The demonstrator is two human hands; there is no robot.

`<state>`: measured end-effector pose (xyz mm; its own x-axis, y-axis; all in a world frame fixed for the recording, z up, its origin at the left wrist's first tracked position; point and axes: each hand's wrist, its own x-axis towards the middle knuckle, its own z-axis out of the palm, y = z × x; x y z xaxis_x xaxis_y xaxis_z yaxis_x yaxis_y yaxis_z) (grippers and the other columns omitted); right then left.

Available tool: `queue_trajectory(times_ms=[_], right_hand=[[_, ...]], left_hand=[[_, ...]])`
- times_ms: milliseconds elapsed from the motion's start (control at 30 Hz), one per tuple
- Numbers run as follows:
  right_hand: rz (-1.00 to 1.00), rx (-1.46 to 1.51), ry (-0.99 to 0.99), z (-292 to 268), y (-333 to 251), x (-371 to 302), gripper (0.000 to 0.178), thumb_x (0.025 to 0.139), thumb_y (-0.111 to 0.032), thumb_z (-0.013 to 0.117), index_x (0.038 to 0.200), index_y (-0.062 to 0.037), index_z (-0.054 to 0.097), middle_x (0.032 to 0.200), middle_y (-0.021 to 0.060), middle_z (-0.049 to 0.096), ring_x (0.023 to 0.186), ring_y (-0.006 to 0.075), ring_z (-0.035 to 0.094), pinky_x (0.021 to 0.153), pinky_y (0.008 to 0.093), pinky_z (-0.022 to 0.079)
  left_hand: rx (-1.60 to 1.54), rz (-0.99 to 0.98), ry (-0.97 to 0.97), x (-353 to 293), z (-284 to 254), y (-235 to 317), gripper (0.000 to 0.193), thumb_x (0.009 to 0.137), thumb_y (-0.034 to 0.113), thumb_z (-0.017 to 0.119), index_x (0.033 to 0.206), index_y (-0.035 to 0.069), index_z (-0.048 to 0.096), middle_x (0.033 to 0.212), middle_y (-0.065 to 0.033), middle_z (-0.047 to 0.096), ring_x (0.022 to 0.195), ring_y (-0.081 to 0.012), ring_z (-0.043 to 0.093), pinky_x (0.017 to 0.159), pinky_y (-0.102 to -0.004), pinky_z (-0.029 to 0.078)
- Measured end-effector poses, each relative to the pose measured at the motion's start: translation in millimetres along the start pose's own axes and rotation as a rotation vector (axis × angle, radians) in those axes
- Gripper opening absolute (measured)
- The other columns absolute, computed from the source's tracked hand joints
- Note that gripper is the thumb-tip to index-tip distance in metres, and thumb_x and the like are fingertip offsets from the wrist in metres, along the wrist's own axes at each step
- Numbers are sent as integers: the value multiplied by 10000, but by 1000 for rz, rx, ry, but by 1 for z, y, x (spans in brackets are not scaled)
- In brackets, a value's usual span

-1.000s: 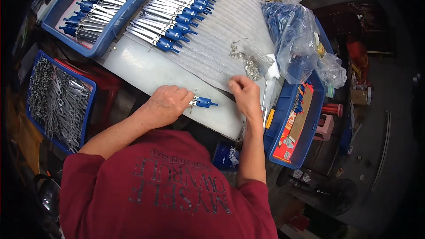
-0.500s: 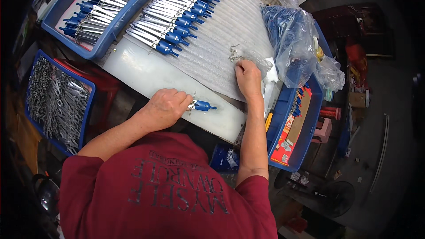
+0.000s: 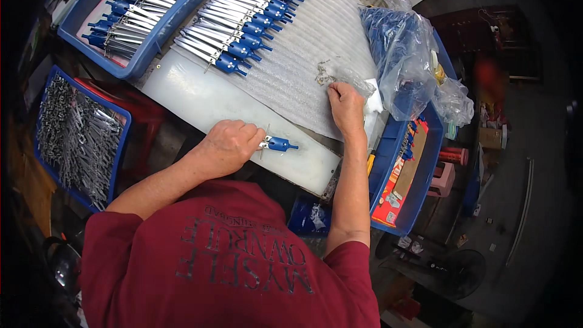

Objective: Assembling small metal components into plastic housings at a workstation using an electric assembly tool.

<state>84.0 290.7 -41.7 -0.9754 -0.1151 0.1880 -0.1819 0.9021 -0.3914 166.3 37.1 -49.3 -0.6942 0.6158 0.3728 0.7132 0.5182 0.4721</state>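
A smooth white tabletop [image 3: 188, 94] spans the workspace, its far part covered by a ribbed, pale foam sheet [image 3: 322, 30]. Near the middle, the left hand [image 3: 228, 144] keeps its grip closed around the silver metal end of a blue-ended piece [image 3: 282, 144] over the bare tabletop, the blue end pointing right. Farther right, the right hand [image 3: 348, 108] bends its fingers down beside a small heap of tiny metal parts [image 3: 325, 71]; I cannot tell how far its grip is closed or whether it holds one. Similar blue-and-silver pieces [image 3: 243, 30] lie far left in a row.

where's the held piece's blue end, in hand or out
Out: the blue end points right, clear of the left hand, with silvery metal showing between.
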Motion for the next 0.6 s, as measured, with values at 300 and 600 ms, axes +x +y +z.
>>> queue_trajectory(times_ms=[300, 600], right_hand=[[-162, -19, 13, 6, 2, 5, 84, 728, -63, 569, 805, -40, 594, 772, 127, 571, 713, 296, 552, 632, 339, 437], [-263, -26, -6, 10, 11, 10, 67, 726, -84, 558, 778, -42, 554, 743, 130, 547, 700, 319, 536, 618, 387, 432]], left_hand=[[1, -5, -5, 0, 1, 0, 115, 693, 84, 534, 782, 46, 472, 642, -75, 427, 603, -232, 485, 530, -339, 396], [7, 1, 10, 0, 0, 0, 123, 687, 82, 532, 787, 47, 471, 642, -73, 425, 603, -232, 484, 529, -337, 396]])
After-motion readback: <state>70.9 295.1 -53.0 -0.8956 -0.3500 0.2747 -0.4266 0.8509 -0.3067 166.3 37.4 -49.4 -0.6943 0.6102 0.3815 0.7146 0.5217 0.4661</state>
